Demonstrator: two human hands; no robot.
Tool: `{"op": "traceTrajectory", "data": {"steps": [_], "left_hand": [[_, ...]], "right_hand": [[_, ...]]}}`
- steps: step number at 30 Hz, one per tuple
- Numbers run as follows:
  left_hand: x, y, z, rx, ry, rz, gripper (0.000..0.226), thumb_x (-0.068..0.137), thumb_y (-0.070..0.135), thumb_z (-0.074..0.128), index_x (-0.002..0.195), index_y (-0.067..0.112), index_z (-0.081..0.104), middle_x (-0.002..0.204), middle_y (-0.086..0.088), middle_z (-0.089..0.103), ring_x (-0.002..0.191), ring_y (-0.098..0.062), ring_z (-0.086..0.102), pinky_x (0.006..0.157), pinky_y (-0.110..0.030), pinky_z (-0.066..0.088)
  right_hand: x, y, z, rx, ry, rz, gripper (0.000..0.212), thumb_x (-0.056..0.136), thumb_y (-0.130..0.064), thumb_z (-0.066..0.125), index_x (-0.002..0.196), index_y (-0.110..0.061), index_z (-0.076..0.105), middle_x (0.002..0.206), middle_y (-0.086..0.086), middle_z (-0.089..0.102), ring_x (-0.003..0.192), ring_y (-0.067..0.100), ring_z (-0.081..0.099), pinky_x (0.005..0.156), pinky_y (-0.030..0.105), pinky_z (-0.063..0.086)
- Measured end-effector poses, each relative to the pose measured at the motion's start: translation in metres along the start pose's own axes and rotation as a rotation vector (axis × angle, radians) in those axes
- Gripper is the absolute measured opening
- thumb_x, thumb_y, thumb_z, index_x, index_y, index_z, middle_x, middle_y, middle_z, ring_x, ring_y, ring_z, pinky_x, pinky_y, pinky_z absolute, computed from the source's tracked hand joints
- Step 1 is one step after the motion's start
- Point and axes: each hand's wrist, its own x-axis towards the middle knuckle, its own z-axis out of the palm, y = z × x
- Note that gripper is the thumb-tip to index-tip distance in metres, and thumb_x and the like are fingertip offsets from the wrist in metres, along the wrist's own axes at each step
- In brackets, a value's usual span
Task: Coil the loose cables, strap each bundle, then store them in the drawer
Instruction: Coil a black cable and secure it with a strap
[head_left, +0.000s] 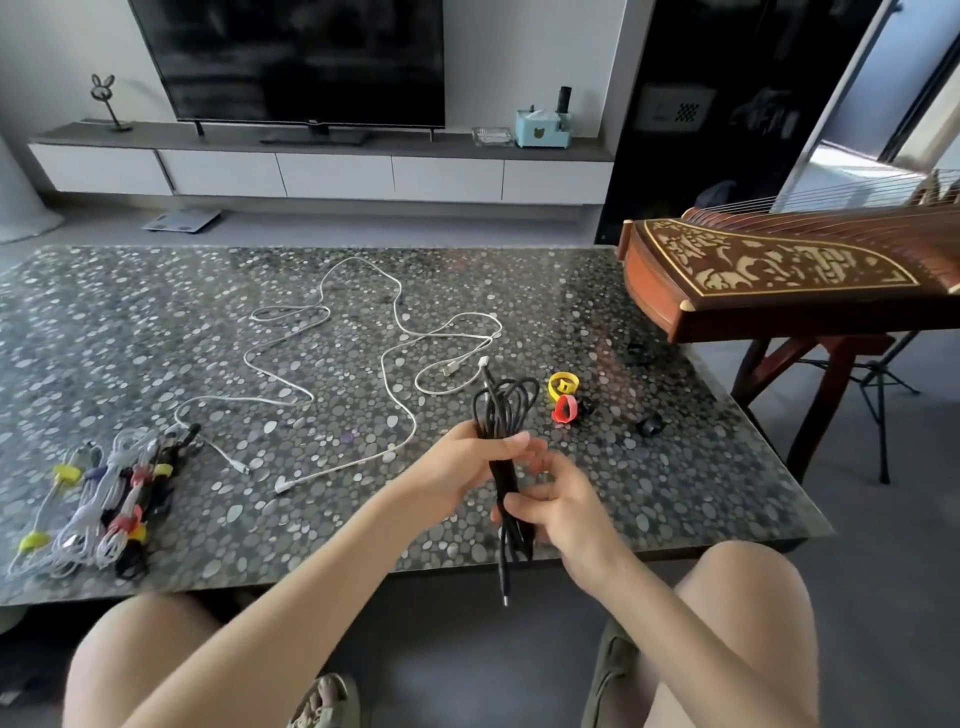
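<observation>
A coiled black cable (506, 410) is held upright above the table's near edge. My left hand (467, 467) grips the bundle around its middle. My right hand (556, 506) pinches the bundle lower down, where a black strap (506, 480) wraps it. One plug end (504, 587) hangs below the table edge. Loose white cables (363, 332) sprawl over the table's middle. A yellow strap ring (563, 384) and a red strap ring (565, 408) lie just right of the bundle's loops. Several strapped bundles (104, 499) lie at the near left.
The pebble-patterned table (675, 467) carries two small black straps (651, 425) at the right. A wooden zither (779, 270) on a stand overhangs the table's far right corner. A TV console with white drawers (332, 174) stands against the far wall. My knees are below the table edge.
</observation>
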Motion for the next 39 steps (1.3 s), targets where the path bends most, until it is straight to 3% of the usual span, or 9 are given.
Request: {"op": "traceTrajectory", "data": {"steps": [4, 7, 11, 14, 17, 21, 26, 30, 39], "left_hand": [[0.022, 0.0, 0.021, -0.119, 0.174, 0.049, 0.024, 0.095, 0.011, 0.053, 0.076, 0.01, 0.068, 0.086, -0.01, 0.074, 0.091, -0.028, 0.066, 0.083, -0.037, 0.05], [0.03, 0.009, 0.019, -0.304, 0.276, 0.037, 0.017, 0.095, 0.007, 0.052, 0.08, 0.001, 0.056, 0.062, -0.006, 0.064, 0.059, -0.024, 0.066, 0.063, -0.039, 0.059], [0.035, 0.019, 0.006, -0.311, 0.27, 0.02, 0.012, 0.091, 0.002, 0.055, 0.079, 0.002, 0.054, 0.055, -0.005, 0.053, 0.043, -0.018, 0.051, 0.056, -0.034, 0.055], [0.036, 0.021, 0.0, -0.137, 0.314, 0.058, 0.008, 0.088, 0.004, 0.059, 0.081, 0.001, 0.057, 0.053, -0.004, 0.055, 0.047, -0.021, 0.056, 0.075, -0.043, 0.054], [0.033, 0.023, -0.005, -0.099, 0.339, 0.093, 0.005, 0.088, 0.002, 0.059, 0.083, -0.001, 0.059, 0.054, -0.005, 0.057, 0.05, -0.022, 0.059, 0.068, -0.038, 0.055], [0.027, 0.02, -0.011, -0.075, 0.349, 0.084, 0.015, 0.086, 0.0, 0.063, 0.074, 0.0, 0.054, 0.055, -0.007, 0.052, 0.049, -0.017, 0.046, 0.037, -0.021, 0.038], [0.013, 0.023, -0.008, -0.114, 0.258, 0.03, 0.022, 0.073, 0.005, 0.076, 0.078, 0.001, 0.055, 0.062, -0.01, 0.057, 0.046, -0.011, 0.045, 0.035, -0.017, 0.03], [-0.004, 0.027, 0.002, -0.058, 0.15, 0.052, 0.035, 0.058, 0.025, 0.082, 0.08, 0.001, 0.066, 0.086, -0.012, 0.071, 0.062, -0.014, 0.062, 0.04, -0.018, 0.034], [-0.029, 0.035, -0.007, -0.356, 0.176, 0.124, 0.026, 0.064, 0.003, 0.071, 0.065, 0.007, 0.045, 0.057, -0.005, 0.045, 0.039, -0.008, 0.035, 0.036, -0.016, 0.03]], "right_hand": [[0.014, 0.01, -0.016, 0.002, 0.028, 0.035, 0.021, 0.086, -0.007, 0.067, 0.097, -0.005, 0.049, 0.088, 0.021, 0.068, 0.044, 0.011, 0.054, 0.044, 0.024, 0.045], [0.026, 0.008, -0.059, -0.142, 0.175, -0.01, 0.019, 0.092, -0.025, 0.061, 0.104, -0.01, 0.061, 0.098, 0.006, 0.072, 0.065, 0.014, 0.066, 0.057, 0.027, 0.054], [0.062, 0.01, -0.14, -1.133, 0.679, -0.1, 0.033, 0.095, -0.01, 0.049, 0.128, -0.017, 0.054, 0.109, 0.006, 0.067, 0.097, 0.027, 0.06, 0.07, 0.033, 0.044], [0.093, 0.014, -0.175, -1.612, 0.545, -0.058, 0.055, 0.095, -0.006, 0.047, 0.144, -0.027, 0.037, 0.123, 0.007, 0.056, 0.105, 0.028, 0.053, 0.078, 0.032, 0.044], [0.111, 0.012, -0.185, -1.753, 0.395, 0.002, 0.034, 0.098, -0.01, 0.045, 0.129, -0.023, 0.051, 0.118, 0.006, 0.056, 0.108, 0.026, 0.053, 0.079, 0.032, 0.047], [0.106, 0.005, -0.163, -1.139, 0.533, -0.027, 0.018, 0.094, -0.021, 0.056, 0.093, -0.007, 0.066, 0.093, 0.01, 0.067, 0.086, 0.024, 0.063, 0.072, 0.034, 0.05], [0.046, -0.023, -0.1, 0.23, -0.021, 0.131, 0.01, 0.082, -0.016, 0.069, 0.081, -0.007, 0.075, 0.085, 0.011, 0.072, 0.067, 0.015, 0.066, 0.057, 0.024, 0.054], [0.016, -0.036, -0.055, 0.355, -0.293, 0.11, 0.017, 0.072, -0.024, 0.077, 0.078, -0.009, 0.073, 0.078, 0.011, 0.069, 0.064, 0.016, 0.063, 0.056, 0.024, 0.052], [0.005, -0.046, -0.011, 0.344, -0.296, 0.038, 0.019, 0.066, -0.024, 0.084, 0.076, -0.012, 0.071, 0.068, 0.002, 0.059, 0.061, 0.013, 0.051, 0.053, 0.022, 0.042]]}}
